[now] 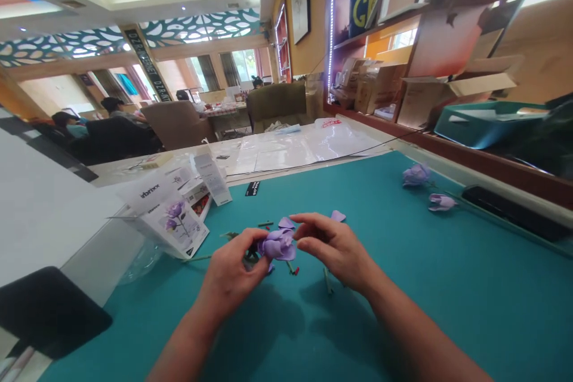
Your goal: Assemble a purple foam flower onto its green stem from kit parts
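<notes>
Head view: lilac rose (278, 245) between hands (233, 271) (335, 250)

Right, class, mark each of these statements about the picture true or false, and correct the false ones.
1. The left hand holds a lilac flower head. True.
2. The right hand grips scissors. False: no tool shows in it; its fingers are beside the flower head.
3. A second bloom and a third bloom lie on the teal mat. True.
4. The printed packaging lies at the right of the mat. False: it is at the mat's left edge.
5. Seated people show in the background. True.
</notes>
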A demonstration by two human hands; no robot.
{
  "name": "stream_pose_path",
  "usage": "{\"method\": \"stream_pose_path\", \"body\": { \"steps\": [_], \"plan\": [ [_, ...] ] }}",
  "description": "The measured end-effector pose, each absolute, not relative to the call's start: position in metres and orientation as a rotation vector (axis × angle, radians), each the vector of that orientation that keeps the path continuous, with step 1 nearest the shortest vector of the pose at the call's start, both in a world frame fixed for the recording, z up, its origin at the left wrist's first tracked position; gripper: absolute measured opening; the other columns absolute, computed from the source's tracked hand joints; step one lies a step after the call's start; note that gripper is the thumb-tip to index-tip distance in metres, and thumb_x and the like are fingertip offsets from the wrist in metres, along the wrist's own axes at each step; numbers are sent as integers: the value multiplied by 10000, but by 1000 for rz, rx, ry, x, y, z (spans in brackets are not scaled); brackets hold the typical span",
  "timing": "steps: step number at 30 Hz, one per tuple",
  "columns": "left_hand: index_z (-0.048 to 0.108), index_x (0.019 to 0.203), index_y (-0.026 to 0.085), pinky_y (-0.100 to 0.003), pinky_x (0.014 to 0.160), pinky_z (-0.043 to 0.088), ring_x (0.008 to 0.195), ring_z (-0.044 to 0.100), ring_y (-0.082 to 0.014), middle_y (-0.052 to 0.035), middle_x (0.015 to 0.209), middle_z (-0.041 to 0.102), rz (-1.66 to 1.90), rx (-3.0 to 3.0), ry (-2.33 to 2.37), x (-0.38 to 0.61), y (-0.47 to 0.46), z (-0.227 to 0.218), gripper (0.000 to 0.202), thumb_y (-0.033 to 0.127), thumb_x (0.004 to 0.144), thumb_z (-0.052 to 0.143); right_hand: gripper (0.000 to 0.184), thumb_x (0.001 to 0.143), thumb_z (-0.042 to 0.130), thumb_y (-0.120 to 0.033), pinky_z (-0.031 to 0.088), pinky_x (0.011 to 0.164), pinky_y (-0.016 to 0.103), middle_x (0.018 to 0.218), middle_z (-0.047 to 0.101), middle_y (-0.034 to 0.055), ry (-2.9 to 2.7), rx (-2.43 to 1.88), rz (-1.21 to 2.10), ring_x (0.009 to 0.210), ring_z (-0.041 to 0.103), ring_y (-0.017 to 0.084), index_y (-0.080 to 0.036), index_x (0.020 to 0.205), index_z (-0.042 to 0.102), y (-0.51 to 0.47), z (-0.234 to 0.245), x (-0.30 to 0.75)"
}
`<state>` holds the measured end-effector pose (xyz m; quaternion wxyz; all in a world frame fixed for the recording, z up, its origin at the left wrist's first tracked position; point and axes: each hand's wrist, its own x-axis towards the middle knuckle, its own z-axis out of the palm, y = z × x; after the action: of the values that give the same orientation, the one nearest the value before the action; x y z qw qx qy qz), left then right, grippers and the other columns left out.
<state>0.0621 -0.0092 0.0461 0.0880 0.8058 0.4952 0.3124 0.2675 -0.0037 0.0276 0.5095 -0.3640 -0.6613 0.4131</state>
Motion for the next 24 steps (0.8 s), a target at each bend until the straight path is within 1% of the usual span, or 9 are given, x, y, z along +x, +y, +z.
{"method": "stream_pose_path", "body": {
  "steps": [3, 5, 7, 11, 16, 19, 24],
  "plan": [
    [604, 990, 231, -213, 575, 518, 706, 673, -151, 10, 843, 721, 907, 2415, 1484, 61, -9, 46, 216, 277, 790, 535, 578, 661, 780, -253, 510, 597, 231, 817, 619, -20, -1628, -913, 1080, 622, 577, 98, -232, 1196, 563, -7, 29, 262],
    [605, 1000, 235, -210, 563, 515, 691, 673, -150, 14, 837, 723, 893, 2438, 1489, 62, -8, 46, 227, 276, 788, 535, 669, 600, 828, -244, 504, 603, 225, 859, 602, -23, -1670, -938, 1040, 621, 561, 88, -253, 1206, 545, -10, 30, 257],
    [607, 1004, 237, -213, 556, 513, 685, 673, -153, 14, 834, 726, 880, 2457, 1493, 63, -8, 46, 230, 275, 788, 535, 639, 587, 841, -250, 505, 633, 231, 928, 597, -2, -1708, -941, 946, 677, 569, 98, -246, 1162, 563, -12, 31, 253],
    [605, 989, 237, -229, 556, 514, 692, 672, -165, 3, 843, 726, 881, 2486, 1481, 66, -9, 47, 213, 299, 797, 535, 477, 638, 809, -240, 500, 674, 248, 979, 564, 24, -1718, -932, 795, 777, 572, 125, -225, 1062, 590, -15, 31, 248],
    [600, 989, 233, -227, 566, 511, 711, 665, -162, -2, 860, 715, 897, 2499, 1486, 69, -12, 46, 221, 329, 805, 524, 358, 690, 732, -154, 491, 664, 247, 978, 524, 20, -1667, -940, 768, 759, 552, 111, -219, 1011, 587, -16, 28, 244],
    [604, 985, 232, -227, 587, 513, 721, 664, -159, 1, 856, 712, 895, 2492, 1496, 70, -12, 46, 216, 293, 804, 505, 310, 694, 685, -109, 488, 649, 244, 951, 508, 6, -1641, -955, 792, 719, 547, 97, -210, 970, 586, -16, 28, 242],
    [609, 965, 240, -220, 575, 505, 694, 661, -151, 16, 821, 708, 905, 2504, 1486, 71, -13, 47, 204, 263, 793, 501, 254, 704, 649, -93, 483, 641, 241, 929, 504, 4, -1633, -949, 785, 695, 538, 89, -193, 929, 585, -17, 29, 242]
  ]
}}
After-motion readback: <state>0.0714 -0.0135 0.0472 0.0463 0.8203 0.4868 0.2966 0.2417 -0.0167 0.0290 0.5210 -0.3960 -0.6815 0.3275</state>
